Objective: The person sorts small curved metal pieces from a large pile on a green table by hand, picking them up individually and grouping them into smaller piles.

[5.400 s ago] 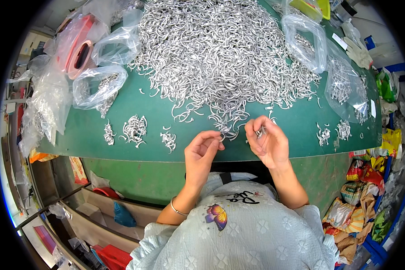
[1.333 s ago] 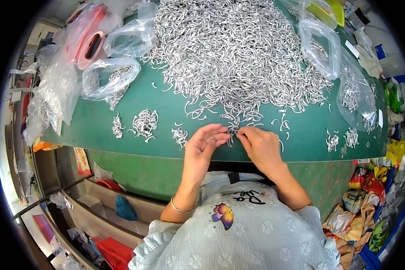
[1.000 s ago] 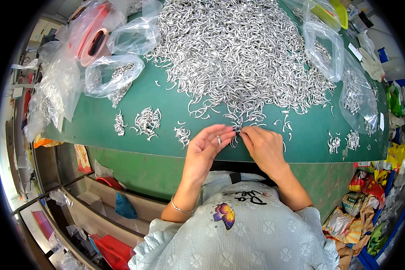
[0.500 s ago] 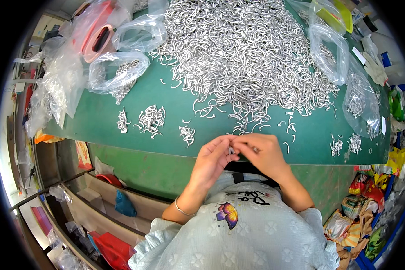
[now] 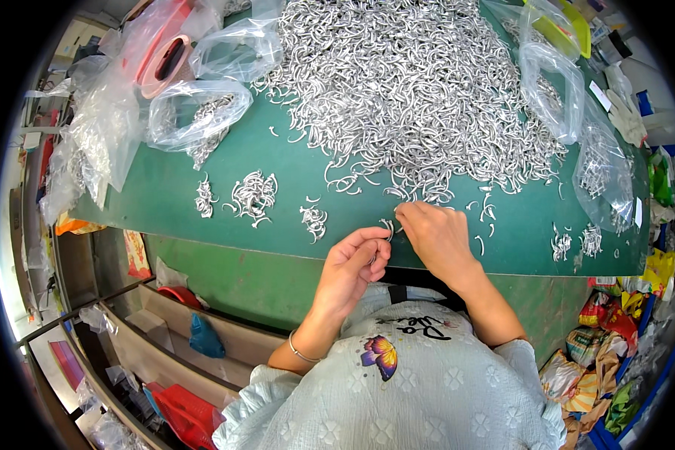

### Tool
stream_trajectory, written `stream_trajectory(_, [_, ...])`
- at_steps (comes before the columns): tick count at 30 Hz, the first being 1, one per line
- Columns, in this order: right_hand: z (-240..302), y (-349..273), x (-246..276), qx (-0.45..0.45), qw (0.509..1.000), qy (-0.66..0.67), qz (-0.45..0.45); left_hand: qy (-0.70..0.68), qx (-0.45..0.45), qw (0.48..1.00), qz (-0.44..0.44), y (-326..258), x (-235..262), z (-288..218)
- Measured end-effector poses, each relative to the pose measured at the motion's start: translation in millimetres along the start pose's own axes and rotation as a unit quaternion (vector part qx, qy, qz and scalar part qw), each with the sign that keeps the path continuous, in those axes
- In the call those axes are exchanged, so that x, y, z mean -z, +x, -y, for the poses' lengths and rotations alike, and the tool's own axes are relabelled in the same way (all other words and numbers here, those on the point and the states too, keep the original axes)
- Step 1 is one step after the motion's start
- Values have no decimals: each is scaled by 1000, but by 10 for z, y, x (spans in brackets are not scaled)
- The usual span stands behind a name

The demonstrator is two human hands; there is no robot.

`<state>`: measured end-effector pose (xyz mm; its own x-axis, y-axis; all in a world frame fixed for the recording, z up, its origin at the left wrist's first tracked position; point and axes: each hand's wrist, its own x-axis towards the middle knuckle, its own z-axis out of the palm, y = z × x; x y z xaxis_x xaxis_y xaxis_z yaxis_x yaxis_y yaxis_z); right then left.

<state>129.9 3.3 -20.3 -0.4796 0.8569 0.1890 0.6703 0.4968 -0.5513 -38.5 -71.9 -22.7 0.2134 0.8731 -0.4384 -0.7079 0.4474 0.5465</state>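
A big heap of small curved silver metal pieces [image 5: 412,97] covers the middle of the green table [image 5: 277,146]. Just over the near table edge, my left hand [image 5: 350,271] is closed, with a curved metal piece [image 5: 388,226] sticking up from its thumb and fingertips. To its right is my right hand [image 5: 439,238], fingers bent together and their tips at the near fringe of the heap. What those fingers grip, if anything, is too small to make out. The two hands are slightly apart.
Small piles of metal pieces [image 5: 253,196] lie at the left, others [image 5: 561,243] at the right. Clear plastic bags [image 5: 199,116] and a pink container [image 5: 165,66] stand far left. Another bag [image 5: 606,176] of pieces lies right. A drawer-like wooden compartment [image 5: 232,341] is below left.
My hands have drawn apart. The right hand has moved up and away toward the heap's fringe, while the left stays near its place, a curved metal piece now showing at its fingertips.
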Motion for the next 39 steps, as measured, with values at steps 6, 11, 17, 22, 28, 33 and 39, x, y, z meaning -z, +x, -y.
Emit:
stream_trajectory(6, [74, -51, 182, -61, 958, 278, 43, -35, -7, 998, -60, 4, -175, -33])
stream_trajectory(11, [10, -107, 167, -271, 763, 586, 37, -63, 4, 998, -24, 84, -137, 19])
stream_trajectory(17, [139, -133, 271, -204, 613, 763, -13, -141, 54, 988, 11, 207, -296, 68])
stream_trajectory(22, [342, -58, 123, -24, 878, 478, -31, -197, 78, 976, 55, 287, -477, 138])
stream_trajectory(28, [357, -154, 199, 75, 945, 315, -55, -228, 37, 968, 98, 316, -526, 138])
stream_trajectory(33, [231, -154, 350, 27, 899, 423, -108, -279, 63, 957, 47, 352, -559, 94])
stream_trajectory(39, [4, -159, 541, 78, 986, 125, -79, -337, 72, 930, 128, 380, -420, 183])
